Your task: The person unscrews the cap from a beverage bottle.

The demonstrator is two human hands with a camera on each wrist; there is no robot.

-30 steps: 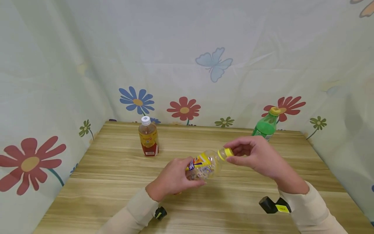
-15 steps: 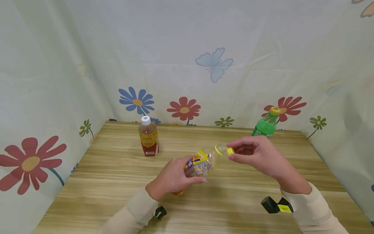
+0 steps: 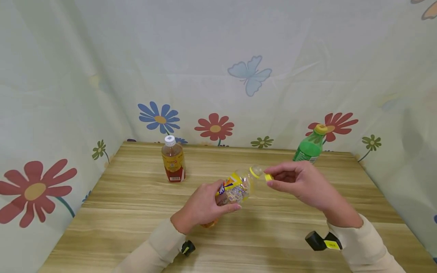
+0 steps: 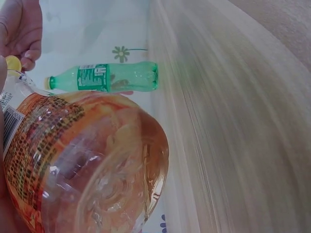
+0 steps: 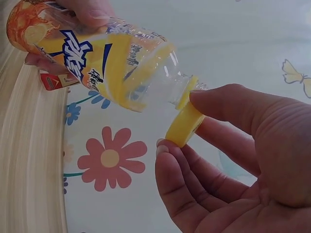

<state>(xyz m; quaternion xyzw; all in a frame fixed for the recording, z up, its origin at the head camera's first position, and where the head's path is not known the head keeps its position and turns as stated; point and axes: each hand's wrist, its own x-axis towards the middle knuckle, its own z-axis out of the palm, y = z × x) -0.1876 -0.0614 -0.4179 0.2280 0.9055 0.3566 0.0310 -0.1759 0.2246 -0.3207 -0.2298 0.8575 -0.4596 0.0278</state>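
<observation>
My left hand (image 3: 204, 204) grips a clear plastic drink bottle (image 3: 235, 189) with a yellow and orange label, tilted with its neck up to the right. Some amber liquid shows at its base (image 4: 121, 179) in the left wrist view. Between thumb and fingers, my right hand (image 3: 300, 182) pinches a yellow bottle cap (image 5: 183, 126). In the head view the cap is apart from the bare bottle mouth, just to its right. The yellow ring (image 5: 187, 92) stays on the neck. My left palm hides part of the bottle's lower body.
A white-capped bottle (image 3: 173, 161) with a yellow and red label stands at the back left of the wooden table (image 3: 136, 212). At the back right stands a green bottle (image 3: 310, 148) with a yellow cap, partly behind my right hand. A flowered cloth (image 3: 191, 76) hangs behind.
The yellow cap has come off the bottle mouth, and my right hand has drawn it slightly right. The bottle's neck has tipped a little up and left in my left hand.
</observation>
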